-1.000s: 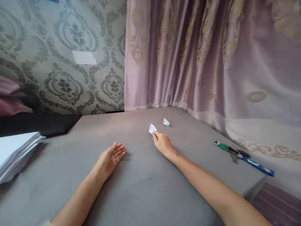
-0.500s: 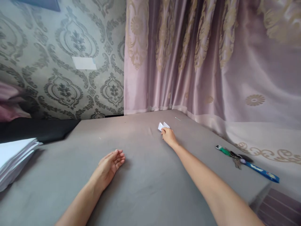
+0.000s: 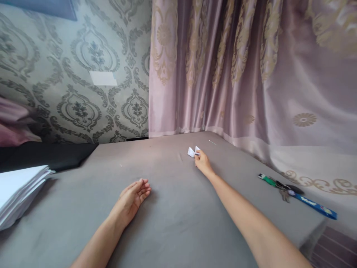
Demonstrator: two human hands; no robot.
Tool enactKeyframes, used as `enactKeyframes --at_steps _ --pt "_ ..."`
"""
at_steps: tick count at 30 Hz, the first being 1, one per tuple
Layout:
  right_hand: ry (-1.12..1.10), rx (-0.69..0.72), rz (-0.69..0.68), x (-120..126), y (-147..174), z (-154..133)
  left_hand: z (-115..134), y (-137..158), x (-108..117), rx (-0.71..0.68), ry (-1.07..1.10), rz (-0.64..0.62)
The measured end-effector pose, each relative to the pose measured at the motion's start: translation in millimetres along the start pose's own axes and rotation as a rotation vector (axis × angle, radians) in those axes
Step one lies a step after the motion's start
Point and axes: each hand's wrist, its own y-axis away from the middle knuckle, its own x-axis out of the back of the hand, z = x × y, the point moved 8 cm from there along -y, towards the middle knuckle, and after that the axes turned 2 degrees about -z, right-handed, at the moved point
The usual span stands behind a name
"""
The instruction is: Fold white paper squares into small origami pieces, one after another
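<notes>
A small piece of folded white paper [image 3: 191, 152] stands near the far side of the grey-covered table, two pointed flaps spread apart. My right hand [image 3: 203, 162] reaches forward to it, with thumb and fingers closed on its right, near side. Those fingers hide the paper's lower right part. My left hand [image 3: 135, 197] rests on its edge on the cloth, palm facing right. Its fingers are loosely curved and hold nothing.
A stack of white paper [image 3: 23, 190] lies at the left, beside a black flat object [image 3: 52, 154]. Keys [image 3: 284, 194] with a blue strap [image 3: 315, 206] lie at the right. A thin white stick [image 3: 212, 142] is near the curtain [image 3: 195, 93], which hangs along the back and right.
My right hand has shifted slightly right and nearer, and the gap between the paper's flaps looks wider. My left hand stays put; the view has turned a little.
</notes>
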Motion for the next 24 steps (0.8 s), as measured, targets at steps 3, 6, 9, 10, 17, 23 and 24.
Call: enactKeyframes --at_steps 3,6,9,10,17,23,24 --pt "0.040 0.007 -0.001 3.8 21.9 -1.6 0.5 0.0 -1.0 -0.003 -0.003 -0.001" --pt "0.053 0.083 -0.089 -2.4 47.0 -15.4 1.0 1.0 -1.1 -0.007 -0.021 0.006" --pt "0.034 0.212 -0.213 -15.6 74.4 -43.9 0.9 2.8 -1.4 -0.015 -0.043 0.005" --pt "0.025 0.262 -0.250 -20.5 84.2 -55.6 0.8 3.5 -1.6 -0.019 -0.049 0.003" --pt "0.125 0.509 -0.294 -42.3 146.8 -105.0 1.3 7.6 -0.4 -0.117 -0.084 0.008" --pt "0.171 0.616 -0.338 -40.6 157.5 -103.8 2.5 7.6 -2.5 -0.170 -0.255 -0.058" --pt "0.155 0.614 -0.346 -39.6 156.5 -103.2 3.0 8.2 -5.3 -0.159 -0.345 -0.086"
